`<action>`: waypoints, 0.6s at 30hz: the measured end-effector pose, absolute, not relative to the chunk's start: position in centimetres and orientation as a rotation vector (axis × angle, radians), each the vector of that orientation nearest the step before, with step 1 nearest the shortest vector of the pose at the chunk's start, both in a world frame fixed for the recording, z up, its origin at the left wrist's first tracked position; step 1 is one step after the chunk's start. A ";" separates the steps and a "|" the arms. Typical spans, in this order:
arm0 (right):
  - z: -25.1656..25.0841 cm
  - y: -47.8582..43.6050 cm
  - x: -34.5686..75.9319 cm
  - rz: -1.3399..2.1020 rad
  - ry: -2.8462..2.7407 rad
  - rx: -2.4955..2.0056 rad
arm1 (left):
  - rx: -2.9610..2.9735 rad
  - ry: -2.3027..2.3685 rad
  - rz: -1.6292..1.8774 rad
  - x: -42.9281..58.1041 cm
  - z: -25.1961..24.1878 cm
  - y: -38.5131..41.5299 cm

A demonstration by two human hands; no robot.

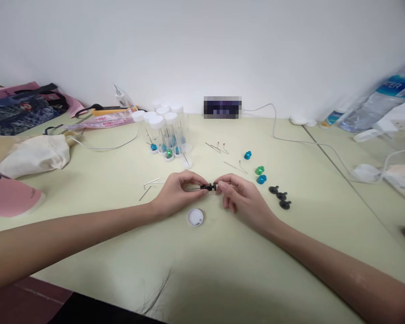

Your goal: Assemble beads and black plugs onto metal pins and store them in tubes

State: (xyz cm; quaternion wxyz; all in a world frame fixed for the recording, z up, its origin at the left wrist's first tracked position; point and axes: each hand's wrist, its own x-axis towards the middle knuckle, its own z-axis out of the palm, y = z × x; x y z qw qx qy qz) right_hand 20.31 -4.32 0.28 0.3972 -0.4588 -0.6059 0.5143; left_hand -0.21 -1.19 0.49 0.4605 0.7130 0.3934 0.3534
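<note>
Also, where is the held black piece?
In the head view, the black piece is near the centre, between the left hand and right hand, beyond and slightly right of the white cap.

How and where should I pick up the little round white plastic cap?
I'd probably pinch the round white plastic cap by opposite sides of its rim, from the near side: it lies flat, hollow side up, with the left hand and right hand beyond.

Black piece (pixel 208 187) part-hidden, display (pixel 222 108) blurred, bottle (pixel 374 104) cropped
</note>
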 end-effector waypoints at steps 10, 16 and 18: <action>0.4 -4.6 20.4 1.306 -1.544 -1.167 | 1.870 0.975 0.857 0.2 0.7 -1.5; 0.4 -4.5 20.5 1.268 -1.530 -1.162 | 1.924 1.002 0.822 0.5 0.6 -1.3; 0.4 -4.5 20.5 1.258 -1.511 -1.163 | 1.914 1.014 0.826 0.6 0.6 -1.3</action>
